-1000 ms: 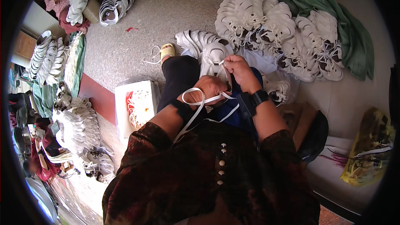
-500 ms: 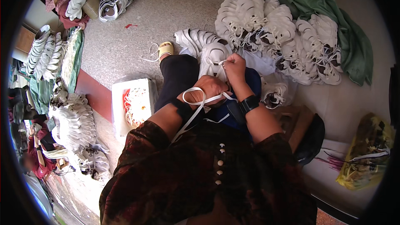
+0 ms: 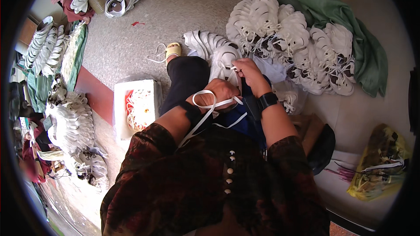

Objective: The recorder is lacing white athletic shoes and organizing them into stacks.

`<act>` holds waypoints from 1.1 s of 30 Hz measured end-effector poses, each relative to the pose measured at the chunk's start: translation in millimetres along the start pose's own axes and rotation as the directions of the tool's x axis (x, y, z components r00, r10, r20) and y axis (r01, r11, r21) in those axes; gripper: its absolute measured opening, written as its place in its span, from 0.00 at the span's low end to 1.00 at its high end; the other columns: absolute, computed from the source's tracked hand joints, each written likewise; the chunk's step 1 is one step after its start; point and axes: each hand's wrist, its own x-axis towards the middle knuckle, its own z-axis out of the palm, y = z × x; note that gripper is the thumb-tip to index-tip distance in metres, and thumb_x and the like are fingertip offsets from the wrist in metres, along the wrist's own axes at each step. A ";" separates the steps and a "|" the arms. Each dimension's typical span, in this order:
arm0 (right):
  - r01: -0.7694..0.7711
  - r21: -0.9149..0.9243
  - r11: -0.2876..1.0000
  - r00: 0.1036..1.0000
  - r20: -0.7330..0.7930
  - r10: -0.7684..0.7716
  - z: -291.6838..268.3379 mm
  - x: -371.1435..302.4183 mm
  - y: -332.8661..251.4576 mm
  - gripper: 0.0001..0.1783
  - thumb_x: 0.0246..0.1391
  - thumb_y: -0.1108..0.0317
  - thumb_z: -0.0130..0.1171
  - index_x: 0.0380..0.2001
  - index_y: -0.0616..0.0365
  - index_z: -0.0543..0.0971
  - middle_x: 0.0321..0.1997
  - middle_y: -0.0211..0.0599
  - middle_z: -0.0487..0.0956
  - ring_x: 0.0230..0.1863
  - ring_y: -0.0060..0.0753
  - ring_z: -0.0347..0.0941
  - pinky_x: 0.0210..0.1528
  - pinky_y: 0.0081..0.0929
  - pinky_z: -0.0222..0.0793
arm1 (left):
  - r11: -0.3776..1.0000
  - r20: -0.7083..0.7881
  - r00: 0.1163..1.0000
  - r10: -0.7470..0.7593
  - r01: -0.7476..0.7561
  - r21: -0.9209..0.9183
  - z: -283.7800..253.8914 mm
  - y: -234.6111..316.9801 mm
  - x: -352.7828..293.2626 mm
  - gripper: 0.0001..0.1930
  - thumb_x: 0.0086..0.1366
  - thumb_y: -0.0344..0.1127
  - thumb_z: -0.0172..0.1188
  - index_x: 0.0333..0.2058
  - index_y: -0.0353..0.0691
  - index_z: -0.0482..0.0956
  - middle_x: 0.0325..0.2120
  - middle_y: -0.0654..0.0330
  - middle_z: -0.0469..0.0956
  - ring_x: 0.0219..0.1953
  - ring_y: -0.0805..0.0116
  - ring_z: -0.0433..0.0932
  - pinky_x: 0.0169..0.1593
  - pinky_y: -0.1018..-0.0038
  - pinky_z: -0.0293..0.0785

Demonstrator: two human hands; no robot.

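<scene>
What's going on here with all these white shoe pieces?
A person is handling a white upper and its lace. The right hand pinches the lace near the toe, while the left hand lies over the upper, a loose loop of lace beside it. What its fingers grip is hidden. A box of laces sits to the left; heaped uppers lie ahead to the right.

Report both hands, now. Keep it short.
Left hand: closed on the white shoe upper, fingertips hidden.
Right hand: closed, thumb and fingers pinching a white lace on that upper.
</scene>
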 end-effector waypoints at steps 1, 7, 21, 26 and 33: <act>0.002 -0.004 1.000 1.000 0.001 -0.002 0.0 5.0 0.8 0.07 0.43 0.70 0.59 0.19 0.61 0.74 0.18 0.29 0.73 0.17 0.20 0.64 0.20 0.18 0.58 | 1.000 0.014 1.000 -0.001 0.001 -0.006 0.5 -0.1 0.6 0.07 0.48 0.36 0.60 0.18 0.40 0.75 0.16 0.56 0.74 0.23 0.56 0.75 0.25 0.65 0.71; 0.535 -0.562 0.631 0.807 0.119 -0.579 30.6 6.5 -26.5 0.08 0.39 0.67 0.60 0.18 0.61 0.75 0.18 0.39 0.75 0.20 0.32 0.70 0.24 0.28 0.64 | 1.000 -0.048 0.999 0.013 -0.014 -0.019 5.1 -4.7 -3.8 0.08 0.46 0.35 0.60 0.16 0.40 0.73 0.16 0.56 0.73 0.22 0.55 0.75 0.24 0.65 0.70; 0.560 -0.815 0.151 0.730 0.399 -0.555 56.2 4.1 -39.5 0.01 0.34 0.75 0.54 0.17 0.59 0.73 0.19 0.43 0.74 0.26 0.45 0.72 0.26 0.39 0.65 | 0.992 0.018 0.993 -0.120 0.120 -0.044 12.7 -11.4 -12.5 0.10 0.37 0.38 0.61 0.20 0.40 0.75 0.19 0.53 0.73 0.26 0.52 0.74 0.29 0.65 0.68; 0.506 -0.848 -0.155 0.610 0.479 -0.631 61.1 -6.9 -42.2 0.04 0.34 0.77 0.53 0.19 0.57 0.71 0.21 0.44 0.71 0.27 0.48 0.71 0.27 0.41 0.66 | 0.989 0.035 0.993 -0.115 0.117 -0.092 6.9 -7.7 -9.9 0.11 0.37 0.39 0.61 0.18 0.39 0.73 0.18 0.52 0.72 0.26 0.51 0.74 0.29 0.64 0.69; 0.523 -0.829 -0.197 0.619 0.528 -0.581 60.9 -2.5 -44.4 0.07 0.35 0.76 0.54 0.24 0.57 0.70 0.22 0.44 0.71 0.27 0.50 0.71 0.28 0.40 0.67 | 0.996 0.063 0.994 -0.094 0.094 0.008 5.5 -7.4 -6.7 0.13 0.36 0.41 0.62 0.15 0.39 0.71 0.17 0.53 0.72 0.25 0.51 0.73 0.28 0.63 0.69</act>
